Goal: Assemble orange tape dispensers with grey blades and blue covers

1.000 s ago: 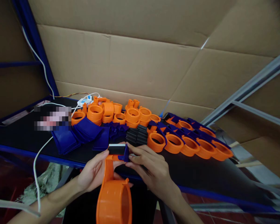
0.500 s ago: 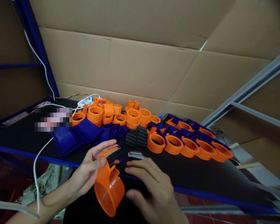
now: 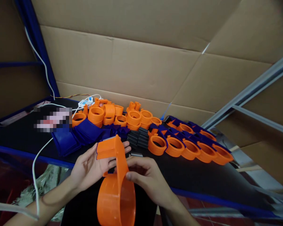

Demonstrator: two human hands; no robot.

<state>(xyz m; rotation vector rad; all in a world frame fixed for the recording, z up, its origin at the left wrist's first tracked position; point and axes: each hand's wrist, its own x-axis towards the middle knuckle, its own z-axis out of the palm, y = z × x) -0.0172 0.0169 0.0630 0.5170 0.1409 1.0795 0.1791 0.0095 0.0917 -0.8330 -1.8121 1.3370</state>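
An orange plastic tape dispenser [image 3: 115,194] hangs ring-down in front of me, its toothed blade edge at the top. My right hand [image 3: 148,179] pinches the dispenser's arm between thumb and fingers. Palm up, my left hand [image 3: 91,166] lies open behind the dispenser's head, its fingers stretched out. Some left fingertips are partly hidden behind the orange arm; whether they touch it I cannot tell. Just beyond my hands, a silvery metal piece [image 3: 136,154] shows on the black table [image 3: 191,175], and black ridged parts [image 3: 138,138] are stacked behind it.
Finished-looking dispensers with blue flaps [image 3: 175,146] stand in rows on the right. Plain orange dispensers [image 3: 96,114] are piled at the back. Blue flat sheets [image 3: 66,141] lie left. A white cable [image 3: 35,169] hangs over the table's left front edge. Cardboard [image 3: 127,66] walls the back.
My right hand has come in and taken hold of the dispenser's arm. The dispenser has turned, its head now facing left. My left hand has loosened and opened.
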